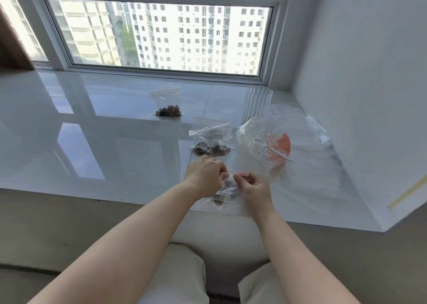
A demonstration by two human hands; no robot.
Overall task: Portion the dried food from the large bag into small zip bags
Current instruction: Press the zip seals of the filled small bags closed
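Observation:
A small clear zip bag [225,194] with a red seal line and dark dried pieces inside hangs near the sill's front edge. My left hand [205,175] pinches its top at the left end. My right hand [254,187] pinches the top at the right end. Just beyond lies a second small zip bag [211,139] with dried food. A third bag [168,106] with brown pieces stands further back. The large clear bag [261,142], crumpled, with an orange scoop [280,147] inside, rests to the right.
A ribbed clear cup [258,102] stands behind the large bag. Spare flat zip bags [323,156] lie against the right wall. The glossy white windowsill [92,130] runs to the window; its front edge is just under my wrists.

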